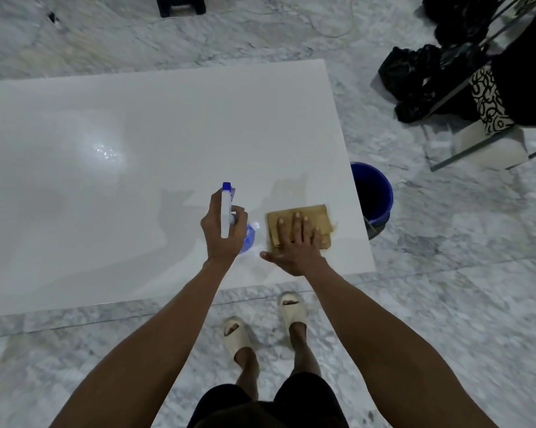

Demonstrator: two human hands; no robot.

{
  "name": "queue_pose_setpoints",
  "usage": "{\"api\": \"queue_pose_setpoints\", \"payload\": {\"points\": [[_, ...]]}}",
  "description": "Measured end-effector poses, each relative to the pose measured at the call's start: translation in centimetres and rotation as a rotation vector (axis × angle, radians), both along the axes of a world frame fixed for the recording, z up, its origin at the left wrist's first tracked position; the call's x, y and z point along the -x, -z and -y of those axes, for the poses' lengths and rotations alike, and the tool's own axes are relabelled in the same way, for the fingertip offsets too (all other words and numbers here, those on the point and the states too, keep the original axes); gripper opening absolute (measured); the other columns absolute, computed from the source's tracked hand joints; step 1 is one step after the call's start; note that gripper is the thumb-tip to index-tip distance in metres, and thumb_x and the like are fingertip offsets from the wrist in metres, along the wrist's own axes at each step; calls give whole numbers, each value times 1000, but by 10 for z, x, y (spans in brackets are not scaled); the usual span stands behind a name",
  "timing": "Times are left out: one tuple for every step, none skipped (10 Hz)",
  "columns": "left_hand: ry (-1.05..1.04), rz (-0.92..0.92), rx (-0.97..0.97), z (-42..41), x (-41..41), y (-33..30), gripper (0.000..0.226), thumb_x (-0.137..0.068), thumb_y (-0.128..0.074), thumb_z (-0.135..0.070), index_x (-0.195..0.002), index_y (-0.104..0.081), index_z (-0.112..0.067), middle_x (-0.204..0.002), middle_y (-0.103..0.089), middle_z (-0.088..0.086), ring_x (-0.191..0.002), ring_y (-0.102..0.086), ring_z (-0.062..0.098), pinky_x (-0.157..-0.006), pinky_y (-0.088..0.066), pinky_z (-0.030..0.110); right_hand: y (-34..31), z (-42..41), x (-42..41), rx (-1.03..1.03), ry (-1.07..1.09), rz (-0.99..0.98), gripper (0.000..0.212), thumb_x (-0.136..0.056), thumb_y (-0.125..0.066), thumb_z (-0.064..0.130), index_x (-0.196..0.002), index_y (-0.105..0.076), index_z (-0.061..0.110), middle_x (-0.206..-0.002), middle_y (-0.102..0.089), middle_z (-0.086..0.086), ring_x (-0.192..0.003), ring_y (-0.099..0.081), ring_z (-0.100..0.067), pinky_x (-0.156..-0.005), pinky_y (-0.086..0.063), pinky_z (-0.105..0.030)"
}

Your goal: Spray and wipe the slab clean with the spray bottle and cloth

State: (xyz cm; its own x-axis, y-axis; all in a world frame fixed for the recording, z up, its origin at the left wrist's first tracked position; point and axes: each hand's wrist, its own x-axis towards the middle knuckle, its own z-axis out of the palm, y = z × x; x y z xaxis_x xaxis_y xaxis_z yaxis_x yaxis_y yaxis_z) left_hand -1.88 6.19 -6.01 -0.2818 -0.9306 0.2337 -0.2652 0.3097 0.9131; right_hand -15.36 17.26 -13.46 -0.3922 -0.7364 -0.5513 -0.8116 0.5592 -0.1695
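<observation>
The big white slab point(168, 125) lies flat over the marble floor point(445, 304), with a blue bucket point(374, 196) tucked just past its right edge. Near that edge the right hand point(294, 242) presses flat, fingers straight, on the folded tan cloth point(317, 216). Just beside it the left hand point(222, 233) grips the blue-and-white spray bottle point(226, 208), held over the slab.

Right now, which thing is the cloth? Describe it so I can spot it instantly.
Start at the big white slab and go to its near right corner, beside the blue bucket on the floor. The cloth lies flat there under the right hand: a folded tan rectangle, the only brown thing on the slab.
</observation>
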Motion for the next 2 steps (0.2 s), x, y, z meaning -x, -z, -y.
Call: {"api": "queue_pose_setpoints", "payload": {"points": [[43, 62, -145, 3, -2, -1, 67, -86, -73, -7, -146, -45, -13, -141, -60, -6, -111, -67, 17, -96, -54, 32, -13, 5, 3, 108, 39, -3, 93, -79, 8, 68, -159, -6, 23, -165, 4, -20, -152, 2, -41, -119, -1, -61], [-68, 229, -381, -12, -22, 14, 100, -73, -85, -43, -154, -37, -7, -141, -56, 3, -127, -57, 32, -105, -46, 33, -7, -15, -7, 238, 98, 10, 83, -87, -1, 52, -156, -25, 13, -163, -18, -21, -152, -13, -40, -122, -5, -53]]}}
